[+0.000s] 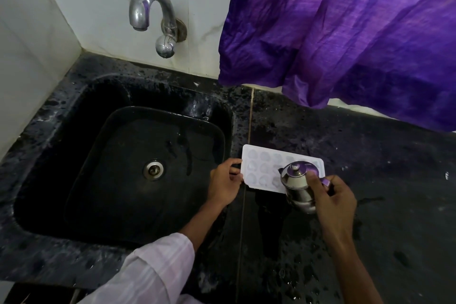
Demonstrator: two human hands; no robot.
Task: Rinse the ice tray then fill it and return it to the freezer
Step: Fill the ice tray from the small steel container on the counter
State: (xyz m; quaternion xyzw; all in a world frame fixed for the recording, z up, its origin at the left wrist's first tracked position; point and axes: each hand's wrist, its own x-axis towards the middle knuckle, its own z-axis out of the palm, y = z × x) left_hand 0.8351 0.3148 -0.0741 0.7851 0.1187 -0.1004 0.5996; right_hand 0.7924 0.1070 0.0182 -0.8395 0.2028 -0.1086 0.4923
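Where left hand (225, 184) grips, tray (261, 168) rests

A loose white cloth sleeve with faint pinkish stripes (158, 266) covers the left arm (197, 219) to mid-forearm, while the right forearm (345, 254) is bare.

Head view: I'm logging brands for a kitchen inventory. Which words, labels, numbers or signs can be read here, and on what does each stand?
None: no text can be read anywhere in this view.
The ice tray is plain white, with no marking showing.
The pot is bare steel, with no brand showing.
The tap and the purple cloth carry no print or label.
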